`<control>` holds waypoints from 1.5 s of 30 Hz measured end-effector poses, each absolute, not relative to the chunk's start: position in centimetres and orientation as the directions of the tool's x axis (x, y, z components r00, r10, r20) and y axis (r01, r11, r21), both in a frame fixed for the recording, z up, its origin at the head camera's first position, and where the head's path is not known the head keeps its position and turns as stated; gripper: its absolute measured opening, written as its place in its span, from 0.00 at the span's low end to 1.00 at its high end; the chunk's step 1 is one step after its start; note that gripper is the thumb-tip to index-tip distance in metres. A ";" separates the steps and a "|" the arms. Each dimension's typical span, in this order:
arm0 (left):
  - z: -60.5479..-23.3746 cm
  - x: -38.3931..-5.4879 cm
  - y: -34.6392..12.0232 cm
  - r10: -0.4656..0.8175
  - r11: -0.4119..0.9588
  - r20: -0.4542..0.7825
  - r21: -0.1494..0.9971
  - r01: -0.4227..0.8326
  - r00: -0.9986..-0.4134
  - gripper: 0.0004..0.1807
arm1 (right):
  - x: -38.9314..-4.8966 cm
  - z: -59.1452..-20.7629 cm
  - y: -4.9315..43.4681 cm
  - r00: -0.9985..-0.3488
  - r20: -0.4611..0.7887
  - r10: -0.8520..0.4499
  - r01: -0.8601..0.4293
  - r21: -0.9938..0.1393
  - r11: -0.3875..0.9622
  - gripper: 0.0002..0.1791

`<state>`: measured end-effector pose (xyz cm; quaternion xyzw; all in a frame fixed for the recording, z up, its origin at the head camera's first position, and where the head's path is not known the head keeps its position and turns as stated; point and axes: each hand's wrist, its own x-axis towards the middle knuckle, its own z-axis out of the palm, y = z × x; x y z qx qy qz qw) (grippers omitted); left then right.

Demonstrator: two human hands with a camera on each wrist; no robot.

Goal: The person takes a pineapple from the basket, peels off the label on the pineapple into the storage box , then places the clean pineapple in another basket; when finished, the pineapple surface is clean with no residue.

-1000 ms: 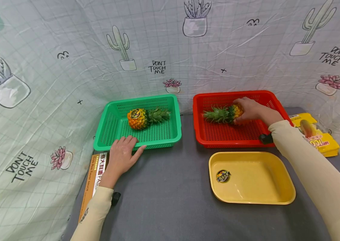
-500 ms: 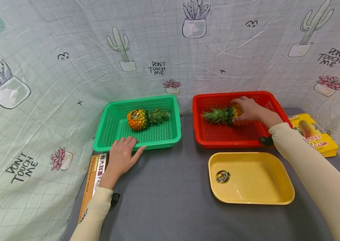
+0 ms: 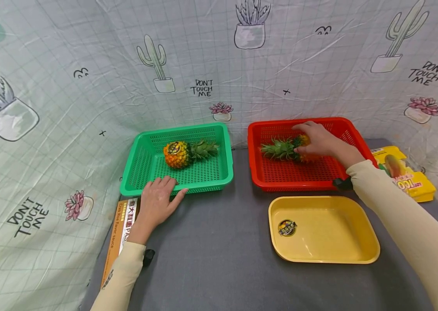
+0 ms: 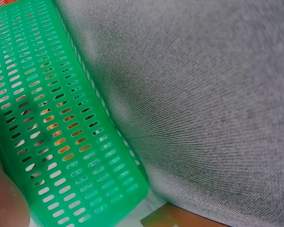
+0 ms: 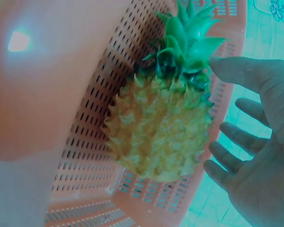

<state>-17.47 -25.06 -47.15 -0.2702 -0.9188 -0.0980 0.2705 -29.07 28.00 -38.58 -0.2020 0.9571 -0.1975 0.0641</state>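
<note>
In the head view my right hand (image 3: 313,139) lies over the body of a small pineapple (image 3: 281,149) on its side in the red basket (image 3: 292,185), leafy crown pointing left. The right wrist view shows the same pineapple (image 5: 161,127) with my right hand (image 5: 246,156) beside it, fingers spread and a gap between them and the fruit. My left hand (image 3: 158,199) lies flat on the grey table, its fingertips against the front rim of the green basket (image 3: 203,186). A second pineapple (image 3: 178,153) with a round sticker lies in that basket.
A yellow tray (image 3: 321,258) with a round sticker (image 3: 287,227) in it sits in front of the red basket. A yellow snack package (image 3: 409,177) lies at the right edge and an orange box (image 3: 121,233) at the left edge. A cactus-print sheet hangs behind.
My right hand has slid a little left over the pineapple in the red basket, covering more of its body. The left hand has not moved.
</note>
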 end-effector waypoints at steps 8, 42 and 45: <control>-47.1 -17.4 -25.3 0.439 0.839 0.548 0.033 0.543 -0.712 0.26 | -28.4 -37.1 24.8 -0.899 0.063 -0.434 -0.423 -0.386 0.820 0.40; -47.1 -17.6 -25.3 0.433 0.839 0.548 0.046 0.542 -0.716 0.23 | -30.1 -36.6 3.6 -0.742 0.027 -0.670 -0.612 -0.436 0.660 0.37; -47.1 -17.6 -25.3 0.432 0.839 0.549 0.046 0.542 -0.715 0.20 | -30.4 -36.5 2.6 -0.751 0.003 -0.660 -0.595 -0.436 0.675 0.37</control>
